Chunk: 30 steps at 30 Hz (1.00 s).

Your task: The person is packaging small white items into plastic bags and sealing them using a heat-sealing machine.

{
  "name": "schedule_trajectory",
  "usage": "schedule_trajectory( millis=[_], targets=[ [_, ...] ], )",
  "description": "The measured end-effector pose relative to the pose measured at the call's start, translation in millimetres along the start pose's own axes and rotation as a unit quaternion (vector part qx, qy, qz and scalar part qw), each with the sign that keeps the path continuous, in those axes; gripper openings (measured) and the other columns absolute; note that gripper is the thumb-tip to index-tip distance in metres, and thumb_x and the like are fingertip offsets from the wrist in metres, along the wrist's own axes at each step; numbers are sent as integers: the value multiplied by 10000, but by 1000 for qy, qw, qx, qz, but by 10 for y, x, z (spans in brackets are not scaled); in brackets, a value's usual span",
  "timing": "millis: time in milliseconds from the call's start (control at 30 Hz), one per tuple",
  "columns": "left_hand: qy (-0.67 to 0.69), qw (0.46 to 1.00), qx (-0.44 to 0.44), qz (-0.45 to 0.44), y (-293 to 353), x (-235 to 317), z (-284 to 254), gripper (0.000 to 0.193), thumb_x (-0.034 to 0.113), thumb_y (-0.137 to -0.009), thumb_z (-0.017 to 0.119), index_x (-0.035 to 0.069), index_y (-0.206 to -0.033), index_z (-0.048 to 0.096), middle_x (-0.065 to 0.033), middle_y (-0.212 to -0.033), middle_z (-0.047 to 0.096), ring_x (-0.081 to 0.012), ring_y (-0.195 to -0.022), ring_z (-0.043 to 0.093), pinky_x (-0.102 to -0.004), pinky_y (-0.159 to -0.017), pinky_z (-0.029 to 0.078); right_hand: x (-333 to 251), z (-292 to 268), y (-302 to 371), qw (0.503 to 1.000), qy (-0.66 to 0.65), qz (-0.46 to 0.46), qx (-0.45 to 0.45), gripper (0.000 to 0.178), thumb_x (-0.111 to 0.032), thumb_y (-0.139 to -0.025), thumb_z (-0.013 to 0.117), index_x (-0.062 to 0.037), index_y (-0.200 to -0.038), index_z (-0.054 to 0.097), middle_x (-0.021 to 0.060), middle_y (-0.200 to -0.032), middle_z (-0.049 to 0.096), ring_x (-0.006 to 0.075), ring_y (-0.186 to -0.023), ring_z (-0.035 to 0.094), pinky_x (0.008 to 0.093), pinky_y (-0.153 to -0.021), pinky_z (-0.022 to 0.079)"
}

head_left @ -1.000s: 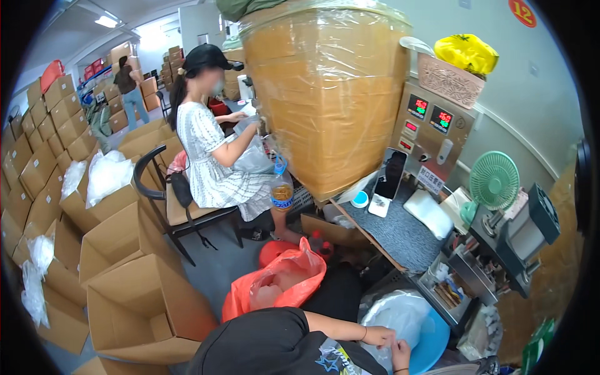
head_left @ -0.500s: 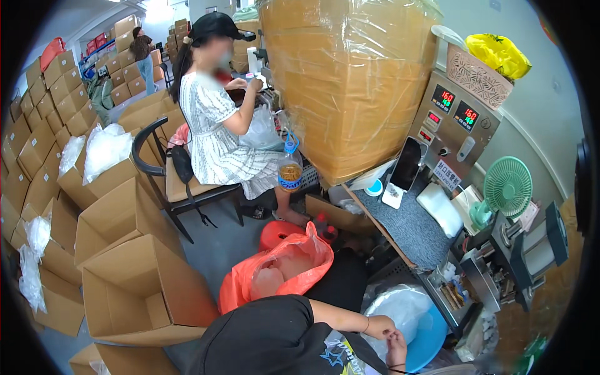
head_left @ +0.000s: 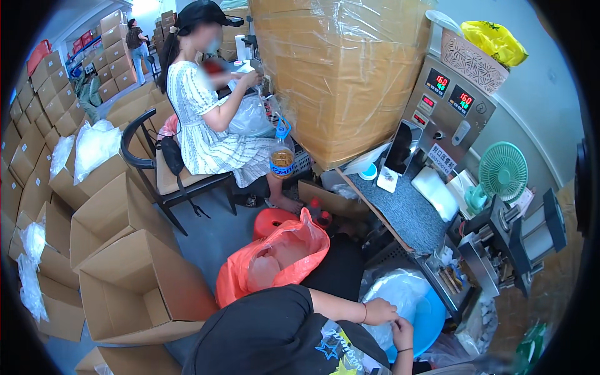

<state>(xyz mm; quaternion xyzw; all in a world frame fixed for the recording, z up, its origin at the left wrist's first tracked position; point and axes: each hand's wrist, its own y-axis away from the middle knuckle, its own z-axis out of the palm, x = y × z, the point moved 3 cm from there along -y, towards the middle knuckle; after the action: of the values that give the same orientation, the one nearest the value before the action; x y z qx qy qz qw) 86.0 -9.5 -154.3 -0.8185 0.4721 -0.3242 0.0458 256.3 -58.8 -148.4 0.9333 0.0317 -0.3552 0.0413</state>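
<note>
My left hand [head_left: 379,310] and my right hand [head_left: 403,333] meet at the fingertips, both with fingers closed in a pinch. Whatever lies between the fingers is too small to make out. Just beyond and below them is a round blue basin [head_left: 431,315], with a clear plastic bag [head_left: 395,294] bulging over its left side. An open orange-red plastic bag [head_left: 237,275] rests by my lap, holding translucent, pale pieces [head_left: 265,270].
A bench [head_left: 400,215] with a grey mat, a metal press machine [head_left: 531,244] and a green fan [head_left: 503,172] stand at right. Open cartons [head_left: 125,281] line the left. A co-worker [head_left: 206,125] sits ahead beside a large wrapped carton [head_left: 350,81].
The view has shifted slightly, moving the scene up and left in the picture. My hands sit a little higher, still fingertip to fingertip.
</note>
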Motion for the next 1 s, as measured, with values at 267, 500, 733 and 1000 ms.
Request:
schedule_trajectory(
  millis=[267, 500, 733, 1000],
  targets=[
    [-44, 990, -125, -38, 42, -98, 297, 178, 238, -834, 592, 105, -765, 688, -118, -771, 680, -347, -727, 669, -481, -638, 519, -290, 82, 120, 969, 236, -33, 61, 73, -112, -820, 632, -77, -821, 696, 147, -872, 676, 369, -792, 658, 451, -690, 530],
    [86, 981, -174, -9, 124, 9, 368, 225, 298, -861, 589, 122, -761, 687, -142, -789, 679, -388, -776, 657, -513, -691, 511, 499, 146, -51, 987, 137, -14, 78, 187, -177, -815, 643, -61, -960, 664, 151, -963, 645, 347, -922, 638, 432, -796, 522],
    [-62, 956, 123, -258, -60, -592, -603, 246, 177, -876, 529, 11, -757, 666, -232, -841, 649, -411, -895, 633, -488, -769, 511, 369, 461, 492, 985, 80, 70, -138, 382, -365, -856, 659, -53, -1071, 610, 239, -1041, 672, 412, -966, 652, 489, -855, 514],
    [585, 665, -166, -434, 140, -1799, 417, 413, 289, -944, 610, -14, -1225, 621, -117, -1143, 691, -256, -1034, 664, -436, -880, 550, -645, -1095, 1601, 963, -202, -5, 179, 250, -194, -826, 710, -30, -959, 577, 84, -884, 603, 185, -865, 584, 351, -794, 495]
  ],
)
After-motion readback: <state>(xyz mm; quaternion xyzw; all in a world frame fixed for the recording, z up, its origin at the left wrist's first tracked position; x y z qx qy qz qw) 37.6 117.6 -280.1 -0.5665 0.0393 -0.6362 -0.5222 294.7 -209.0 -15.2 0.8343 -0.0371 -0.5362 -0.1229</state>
